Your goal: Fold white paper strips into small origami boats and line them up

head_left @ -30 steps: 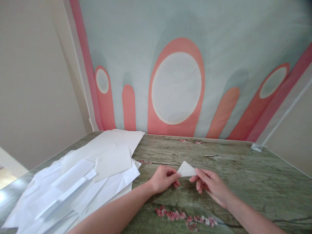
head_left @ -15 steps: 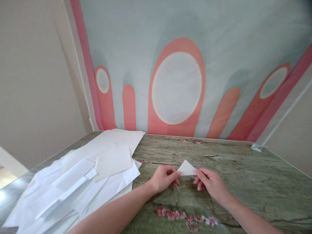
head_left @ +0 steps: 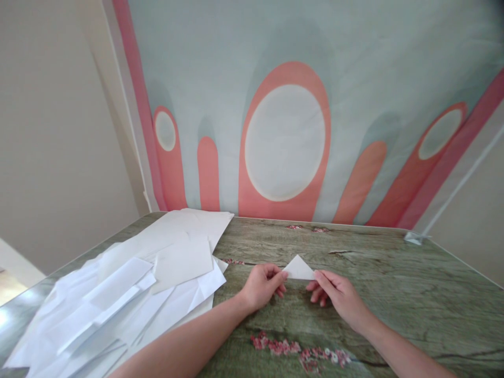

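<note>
A small white folded paper triangle [head_left: 298, 269] is held between my two hands, its point facing away from me and its long edge toward me. My left hand [head_left: 263, 286] pinches the left corner between thumb and fingers. At the right corner, my right hand [head_left: 337, 292] grips it with thumb and index finger, the other fingers curled below. Both hands hover at or just above the wood-patterned table [head_left: 374, 273]; whether they touch it I cannot tell.
A spread pile of white paper sheets [head_left: 173, 299], some folded, covers the left part of the table. A small clear plastic item [head_left: 413, 238] lies at the far right corner. Behind the table hangs a patterned backdrop [head_left: 220, 63]. Pink flowers [head_left: 275, 345] are printed on the tabletop.
The paper triangle and both hands have shifted slightly left and away from me. The left hand's grip has moved a little closer to the corner tip.
</note>
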The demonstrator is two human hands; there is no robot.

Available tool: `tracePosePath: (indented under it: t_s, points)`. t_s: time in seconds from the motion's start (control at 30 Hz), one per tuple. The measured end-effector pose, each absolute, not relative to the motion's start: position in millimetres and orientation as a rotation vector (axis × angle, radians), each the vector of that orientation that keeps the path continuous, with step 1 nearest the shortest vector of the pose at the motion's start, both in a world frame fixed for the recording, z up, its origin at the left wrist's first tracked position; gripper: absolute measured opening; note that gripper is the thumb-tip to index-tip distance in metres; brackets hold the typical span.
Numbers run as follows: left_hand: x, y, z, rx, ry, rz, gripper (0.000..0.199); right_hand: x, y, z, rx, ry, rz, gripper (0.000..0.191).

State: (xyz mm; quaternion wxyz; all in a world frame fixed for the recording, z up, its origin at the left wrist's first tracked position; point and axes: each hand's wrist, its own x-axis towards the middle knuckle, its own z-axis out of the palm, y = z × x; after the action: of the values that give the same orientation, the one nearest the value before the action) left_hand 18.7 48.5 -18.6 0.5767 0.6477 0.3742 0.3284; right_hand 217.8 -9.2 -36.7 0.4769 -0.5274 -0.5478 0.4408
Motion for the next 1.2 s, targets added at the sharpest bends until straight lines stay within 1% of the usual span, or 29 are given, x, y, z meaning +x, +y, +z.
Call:
tracePosePath:
  t_s: [0.4,0.87,1.2]
  points:
    - [18.9,48.9,-19.4,1.485,0.891,0.793,0.042,219.4,-14.9,-30.3,-1.322,-1.501,1.015,0.04]
    - [18.0,53.5,-23.8,1.47,0.87,0.808,0.04,217.8,-12.5,-29.2,-1.311,-1.52,1.064,0.038]
    - [16.6,53.6,-21.0,1.484,0.87,0.762,0.047,221.0,-10.6,-32.1,-1.3,-1.479,1.138,0.041]
